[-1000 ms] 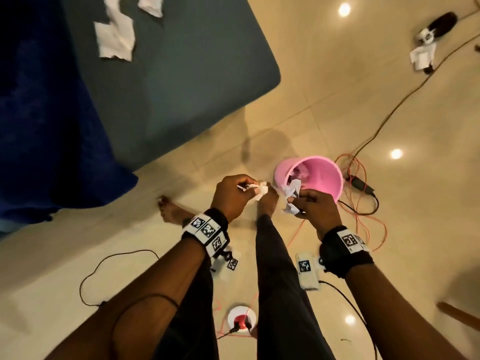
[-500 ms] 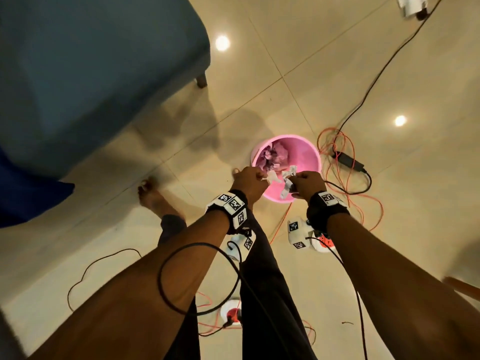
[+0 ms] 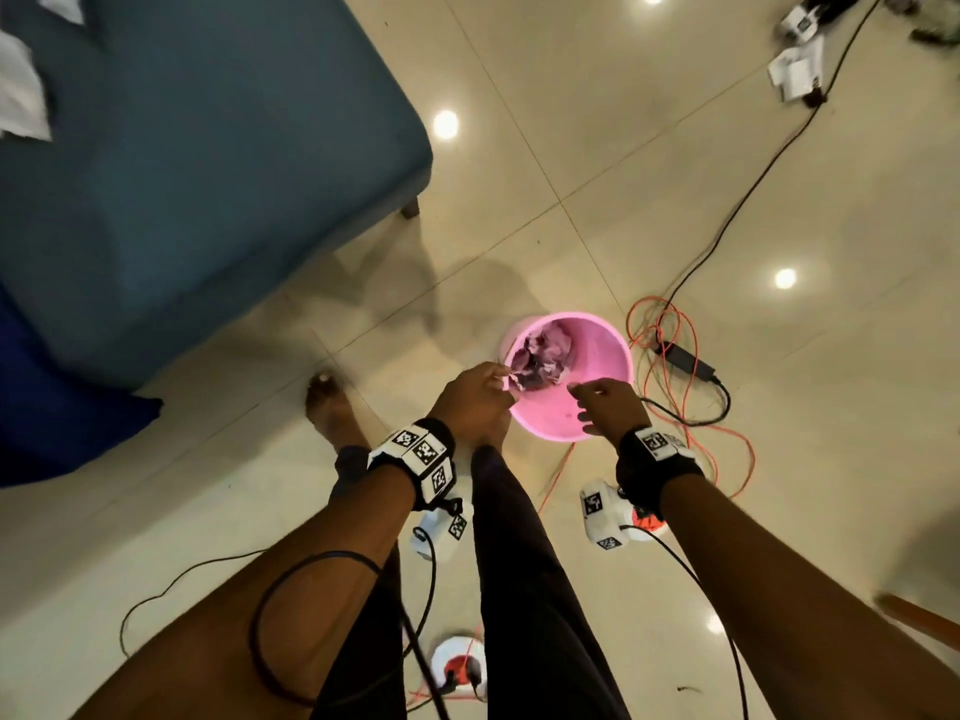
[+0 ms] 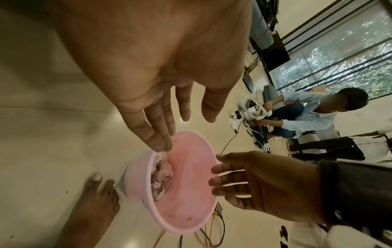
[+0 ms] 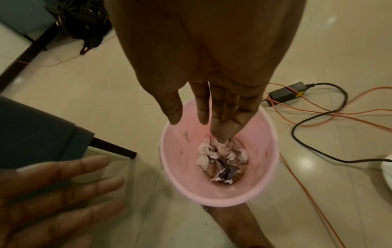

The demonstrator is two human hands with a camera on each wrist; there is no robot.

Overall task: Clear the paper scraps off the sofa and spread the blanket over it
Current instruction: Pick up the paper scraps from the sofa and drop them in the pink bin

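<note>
A pink bin [image 3: 597, 356] stands on the floor in front of me with crumpled paper scraps [image 5: 222, 157] at its bottom. My left hand [image 3: 475, 394] hovers over the bin's near-left rim, fingers straight and empty, as the left wrist view [image 4: 165, 117] confirms. Above the near-right rim my right hand [image 3: 605, 402] is also open and empty, fingers pointing down into the bin [image 5: 212, 117]. The teal sofa [image 3: 182, 174] fills the upper left, with white paper scraps [image 3: 21, 96] lying at its far-left part. A dark blue blanket [image 3: 52, 407] hangs at the left edge.
Orange and black cables with a power adapter [image 3: 685, 358] lie right of the bin. A white socket reel [image 3: 460, 667] sits between my legs. My bare foot [image 3: 327, 407] is left of the bin. A sofa leg [image 3: 410, 206] stands nearby. A seated person [image 4: 307, 115] is farther off.
Both hands held crumpled paper scraps above the bin before. The scraps have dropped in, and both hands are now open and empty over the rim.
</note>
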